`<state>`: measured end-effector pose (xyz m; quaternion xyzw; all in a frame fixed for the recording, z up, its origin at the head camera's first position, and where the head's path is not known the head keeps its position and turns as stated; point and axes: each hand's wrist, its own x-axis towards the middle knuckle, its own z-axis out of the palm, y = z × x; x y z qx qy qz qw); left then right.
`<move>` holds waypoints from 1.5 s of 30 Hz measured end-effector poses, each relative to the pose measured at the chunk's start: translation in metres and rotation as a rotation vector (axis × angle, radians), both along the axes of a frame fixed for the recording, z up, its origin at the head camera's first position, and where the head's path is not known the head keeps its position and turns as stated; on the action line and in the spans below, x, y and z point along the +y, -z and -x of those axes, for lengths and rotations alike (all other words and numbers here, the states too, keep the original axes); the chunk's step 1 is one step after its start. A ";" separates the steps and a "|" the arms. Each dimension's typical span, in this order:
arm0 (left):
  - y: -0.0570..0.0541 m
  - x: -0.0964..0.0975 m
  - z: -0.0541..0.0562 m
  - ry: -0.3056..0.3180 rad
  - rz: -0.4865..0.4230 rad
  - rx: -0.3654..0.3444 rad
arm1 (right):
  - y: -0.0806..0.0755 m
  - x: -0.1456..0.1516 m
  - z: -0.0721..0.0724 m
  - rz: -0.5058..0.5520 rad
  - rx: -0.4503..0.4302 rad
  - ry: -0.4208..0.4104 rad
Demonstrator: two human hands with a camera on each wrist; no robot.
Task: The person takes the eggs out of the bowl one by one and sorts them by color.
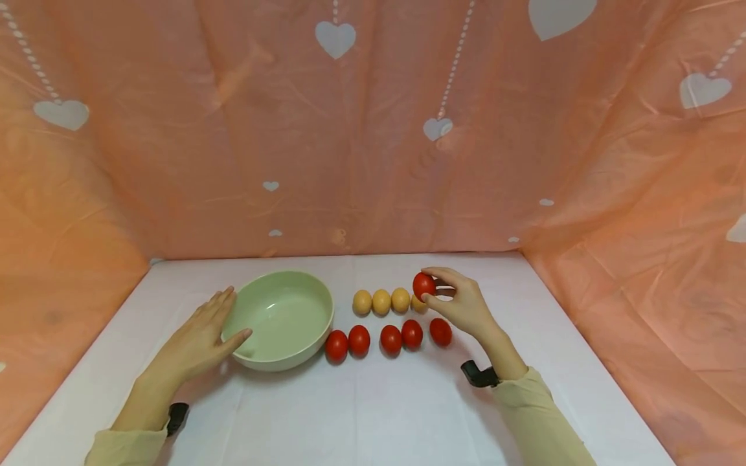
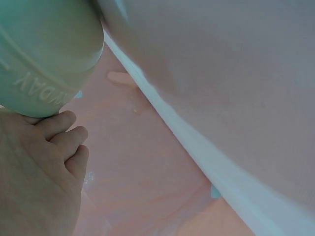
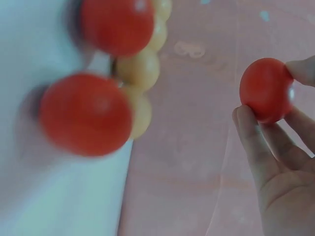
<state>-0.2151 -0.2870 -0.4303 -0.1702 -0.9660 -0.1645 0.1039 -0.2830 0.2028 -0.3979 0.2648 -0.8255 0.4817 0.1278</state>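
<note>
A pale green bowl (image 1: 285, 317) stands on the left half of the table. My left hand (image 1: 201, 333) lies along its left side, fingers extended outside and thumb reaching over the rim. In the left wrist view, fingertips (image 2: 66, 119) rest at the bowl's outer wall, which bears raised letters. My right hand (image 1: 463, 303) pinches a smooth red egg-shaped object (image 1: 423, 286) between thumb and fingers, above the right end of a row of yellow egg-shaped objects (image 1: 381, 302). Nearer me, several more red ones (image 1: 390, 340) lie in a loose row.
White cloth (image 1: 350, 414) covers the table. Orange sheeting (image 1: 361, 162) with pale hearts encloses the back and both sides. The leftmost red piece (image 1: 336, 347) lies right beside the bowl. Each wrist carries a black camera mount (image 1: 479, 374).
</note>
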 end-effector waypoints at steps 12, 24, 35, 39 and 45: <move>-0.002 0.000 0.000 -0.003 0.019 -0.027 | 0.024 0.046 -0.006 -0.149 -0.020 0.072; -0.001 0.000 0.000 -0.007 0.013 -0.032 | 0.035 0.069 -0.014 -0.276 -0.088 0.051; -0.001 0.001 0.000 -0.002 0.014 -0.006 | 0.045 0.071 -0.014 -0.353 -0.145 0.003; 0.000 0.001 0.000 0.000 0.018 -0.002 | 0.047 0.070 -0.014 -0.370 -0.147 -0.007; -0.001 0.001 -0.001 -0.003 0.018 -0.001 | 0.047 0.067 -0.014 -0.402 -0.119 0.000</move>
